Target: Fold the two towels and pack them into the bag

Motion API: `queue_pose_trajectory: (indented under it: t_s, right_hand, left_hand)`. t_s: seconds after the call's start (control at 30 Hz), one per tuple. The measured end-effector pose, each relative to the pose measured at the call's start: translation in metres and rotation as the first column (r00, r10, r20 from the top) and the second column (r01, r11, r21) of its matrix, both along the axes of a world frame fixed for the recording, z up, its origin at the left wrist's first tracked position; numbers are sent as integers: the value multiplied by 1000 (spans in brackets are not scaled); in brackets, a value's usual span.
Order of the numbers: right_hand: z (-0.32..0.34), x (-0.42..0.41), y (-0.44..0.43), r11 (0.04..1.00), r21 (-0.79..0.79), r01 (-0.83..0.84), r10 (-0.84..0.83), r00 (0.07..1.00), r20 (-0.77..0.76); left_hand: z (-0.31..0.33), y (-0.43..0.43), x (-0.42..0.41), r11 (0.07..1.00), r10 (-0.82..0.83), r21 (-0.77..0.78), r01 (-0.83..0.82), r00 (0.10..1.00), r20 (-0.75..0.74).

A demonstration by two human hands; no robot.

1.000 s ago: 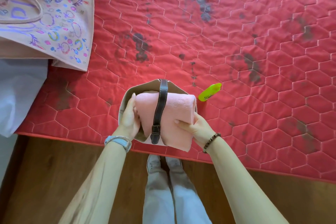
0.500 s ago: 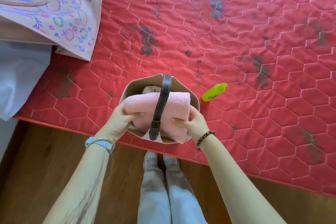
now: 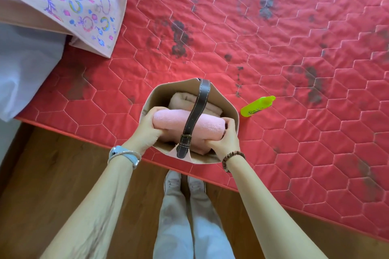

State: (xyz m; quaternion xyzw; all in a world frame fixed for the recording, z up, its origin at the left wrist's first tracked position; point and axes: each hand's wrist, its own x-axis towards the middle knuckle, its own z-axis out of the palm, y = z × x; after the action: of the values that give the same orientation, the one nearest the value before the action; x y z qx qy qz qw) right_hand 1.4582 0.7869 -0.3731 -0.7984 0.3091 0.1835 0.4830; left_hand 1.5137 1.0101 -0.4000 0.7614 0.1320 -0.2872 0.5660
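The small tan bucket bag (image 3: 225, 101) stands open at the near edge of the red quilted mattress (image 3: 284, 44), right in front of the person. That puts it about 6 o'clock on the bed, close enough to load from straight above. A paler folded towel (image 3: 181, 99) is already down inside, against the bag's far wall at 12 o'clock.

The rolled pink towel (image 3: 168, 121) lies across the mouth from 9 to 3 o'clock, under the dark brown strap (image 3: 197, 111) that arches over the opening. It is partly in, with its top at about rim height.

The left hand (image 3: 147, 130) has its fingers curled round the roll's left end, and the right hand (image 3: 224, 141) is wrapped round the right end with the fingers tucked underneath. Gripping both ends looks like a way to squeeze the roll narrower than the rim — and to stop it unrolling as it goes down on the near side of the other towel.

I'd say the packing is almost finished, since what remains is pushing the roll down to the bottom.

A lime-green bottle (image 3: 257, 106) lies on the mattress at the bag's 3 o'clock, apart from it. A printed tote bag (image 3: 80, 2) sits far off at 10 o'clock.
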Motion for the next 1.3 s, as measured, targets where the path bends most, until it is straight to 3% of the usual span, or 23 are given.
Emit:
queue_pose_trajectory:
  t_s: [0.2,0.37,0.6,0.83,1.3]
  right_hand:
    - [-8,-2,4,988,-125,-88,79,994,-74]
    - [-13,4,9,979,-126,-158,130,970,-208]
    - [-25,14,8,982,-112,-151,118,960,-254]
    - [-28,26,6,987,-143,-68,48,989,-139]
    - [-22,26,-1,998,-59,-16,6,984,-176]
  left_hand:
    - [-2,-5,3,981,-154,117,153,988,1]
    - [-6,-3,7,968,-200,135,211,976,-91]
    - [-19,-8,13,977,-134,149,152,983,-128]
    - [-19,-18,26,994,-24,108,27,999,-34]
    - [-21,-23,27,995,-2,99,12,995,-101]
